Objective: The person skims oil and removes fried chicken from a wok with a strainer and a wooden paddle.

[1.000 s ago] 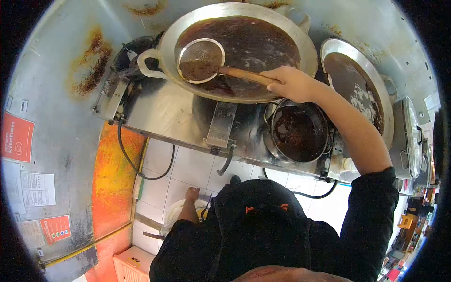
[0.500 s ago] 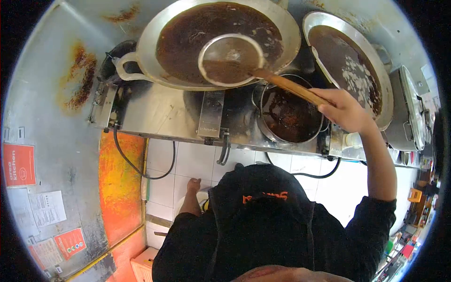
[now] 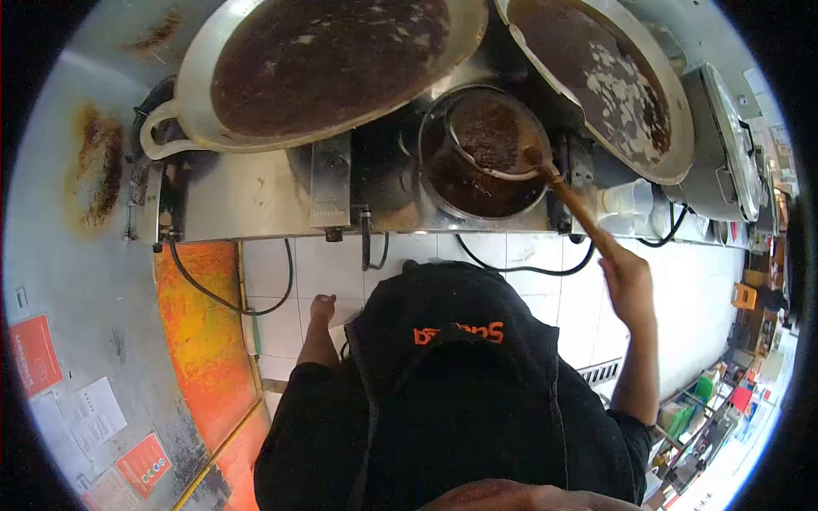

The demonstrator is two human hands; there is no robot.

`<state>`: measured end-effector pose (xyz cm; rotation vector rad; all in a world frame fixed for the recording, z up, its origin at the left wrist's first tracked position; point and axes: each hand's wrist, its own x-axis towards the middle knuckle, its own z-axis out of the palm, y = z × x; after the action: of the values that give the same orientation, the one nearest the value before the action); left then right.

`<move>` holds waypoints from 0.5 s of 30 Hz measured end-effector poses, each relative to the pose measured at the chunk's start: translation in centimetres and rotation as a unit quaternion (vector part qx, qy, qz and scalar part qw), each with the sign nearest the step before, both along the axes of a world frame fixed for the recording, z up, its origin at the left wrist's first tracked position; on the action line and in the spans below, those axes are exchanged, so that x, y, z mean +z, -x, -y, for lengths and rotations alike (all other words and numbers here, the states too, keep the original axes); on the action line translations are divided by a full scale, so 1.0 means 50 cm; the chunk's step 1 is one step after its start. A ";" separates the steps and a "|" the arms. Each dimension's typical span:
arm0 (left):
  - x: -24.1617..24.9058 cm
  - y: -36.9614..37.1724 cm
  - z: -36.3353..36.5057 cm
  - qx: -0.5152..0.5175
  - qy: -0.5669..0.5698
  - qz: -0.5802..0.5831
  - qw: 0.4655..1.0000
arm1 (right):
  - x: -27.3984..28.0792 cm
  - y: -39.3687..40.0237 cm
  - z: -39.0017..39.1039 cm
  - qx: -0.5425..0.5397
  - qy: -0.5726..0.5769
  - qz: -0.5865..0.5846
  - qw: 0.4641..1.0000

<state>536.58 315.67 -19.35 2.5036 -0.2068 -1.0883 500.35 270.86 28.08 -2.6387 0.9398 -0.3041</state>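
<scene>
My right hand (image 3: pixel 629 285) is wrapped around the end of the wooden handle of a round mesh strainer (image 3: pixel 494 136). The strainer's head is at the mouth of a steel pot (image 3: pixel 421 145), tilted, with dark brown liquid below and around it. At my left side, low beside my body, hangs my left hand (image 3: pixel 321 308); its fingers are too small and blurred to make out. Left of the pot is a large wok (image 3: pixel 192 94) of dark oil with a loop handle. A second wok (image 3: pixel 545 72) holds brown oil with pale foam on top.
The stove's steel front (image 3: pixel 247 192) runs across before me, with black hoses (image 3: pixel 213 294) hanging below. A tall lidded pot (image 3: pixel 720 145) stands at the right, near a clear plastic cup (image 3: pixel 628 200). A stained metal wall (image 3: pixel 98 255) rises on the left.
My right hand has brought the strainer down and toward me, from over the large wok to the steel pot. The whole view has shifted, so the woks sit higher and further left.
</scene>
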 end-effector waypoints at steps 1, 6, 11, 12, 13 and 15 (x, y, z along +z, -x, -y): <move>0.002 -0.002 0.008 -0.006 -0.004 -0.007 1.000 | -0.026 -0.003 -0.013 -0.017 0.005 -0.044 0.999; 0.033 -0.017 0.072 -0.069 -0.046 0.030 0.996 | -0.114 -0.004 -0.054 -0.021 0.090 -0.076 0.993; -0.007 -0.023 0.071 -0.008 0.012 0.013 1.000 | -0.125 0.001 -0.060 -0.035 0.117 -0.103 0.987; -0.011 -0.023 0.070 -0.015 0.005 0.007 1.000 | -0.123 0.002 -0.060 -0.052 0.101 -0.115 0.987; -0.015 -0.025 0.070 -0.022 -0.002 0.002 1.000 | -0.121 0.003 -0.059 -0.069 0.086 -0.127 0.986; -0.014 -0.016 0.064 -0.021 0.002 0.003 1.000 | -0.130 0.014 -0.059 -0.080 0.037 -0.078 0.993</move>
<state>537.41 312.45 -20.06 2.5089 -0.2642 -1.0968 499.66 273.80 21.58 -2.6905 1.2162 -0.1738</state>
